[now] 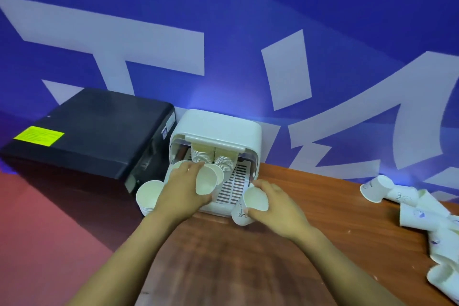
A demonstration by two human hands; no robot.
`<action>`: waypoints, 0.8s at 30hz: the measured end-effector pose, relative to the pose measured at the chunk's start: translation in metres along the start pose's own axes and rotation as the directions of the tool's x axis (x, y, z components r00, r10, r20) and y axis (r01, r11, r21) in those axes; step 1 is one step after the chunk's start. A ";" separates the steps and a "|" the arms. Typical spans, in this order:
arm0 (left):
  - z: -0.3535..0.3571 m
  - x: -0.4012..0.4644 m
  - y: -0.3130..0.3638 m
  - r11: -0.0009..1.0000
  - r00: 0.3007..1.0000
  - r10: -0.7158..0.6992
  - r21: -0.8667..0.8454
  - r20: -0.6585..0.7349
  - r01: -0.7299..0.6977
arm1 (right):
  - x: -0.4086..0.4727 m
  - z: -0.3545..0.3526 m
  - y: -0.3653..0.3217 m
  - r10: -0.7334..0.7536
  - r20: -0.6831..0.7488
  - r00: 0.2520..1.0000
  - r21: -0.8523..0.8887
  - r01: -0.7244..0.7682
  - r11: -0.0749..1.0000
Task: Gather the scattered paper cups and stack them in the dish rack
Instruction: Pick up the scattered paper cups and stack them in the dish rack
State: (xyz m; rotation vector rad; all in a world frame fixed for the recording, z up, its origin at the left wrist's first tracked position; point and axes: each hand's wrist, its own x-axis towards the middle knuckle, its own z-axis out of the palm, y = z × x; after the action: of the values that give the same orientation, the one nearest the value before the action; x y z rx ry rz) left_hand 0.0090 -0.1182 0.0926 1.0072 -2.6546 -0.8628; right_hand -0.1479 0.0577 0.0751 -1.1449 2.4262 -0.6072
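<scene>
While loose paper cups (377, 187) lie scattered at the table's (223, 268) right edge, one cup (207, 180) is gripped by the left hand (185, 189) and another (248, 206) by the right hand (275, 206), both at the dish rack (216, 131) mouth; nesting onto its inner stacks (213, 156) seemingly comes next.

Dim bluish light, soft glow on wall (223, 107) behind rack; wide-angle bending at edges; forearms motion-blurred.
</scene>
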 end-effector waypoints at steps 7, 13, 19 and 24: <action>-0.045 0.028 -0.023 0.999 0.996 0.001 0.046 -0.088 0.003 | 0.032 -0.007 -0.054 -0.046 -0.124 0.991 0.002 0.047 0.999; -0.052 0.048 -0.046 0.999 1.000 -0.013 0.040 -0.021 0.013 | 0.052 0.017 -0.087 -0.050 -0.204 0.978 -0.037 0.043 0.998; -0.036 0.061 -0.061 0.999 0.998 0.011 0.051 0.069 -0.014 | 0.066 0.042 -0.093 -0.019 -0.191 0.981 -0.025 0.015 1.000; -0.019 0.070 -0.076 0.995 0.983 -0.017 0.097 0.182 -0.001 | 0.081 0.061 -0.090 0.028 -0.096 0.995 -0.077 -0.035 0.996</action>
State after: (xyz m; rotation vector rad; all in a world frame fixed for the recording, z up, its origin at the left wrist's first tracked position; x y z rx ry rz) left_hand 0.0049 -0.2182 0.0621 1.0062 -2.8728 -0.8747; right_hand -0.1083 -0.0707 0.0595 -1.1304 2.5644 -0.5730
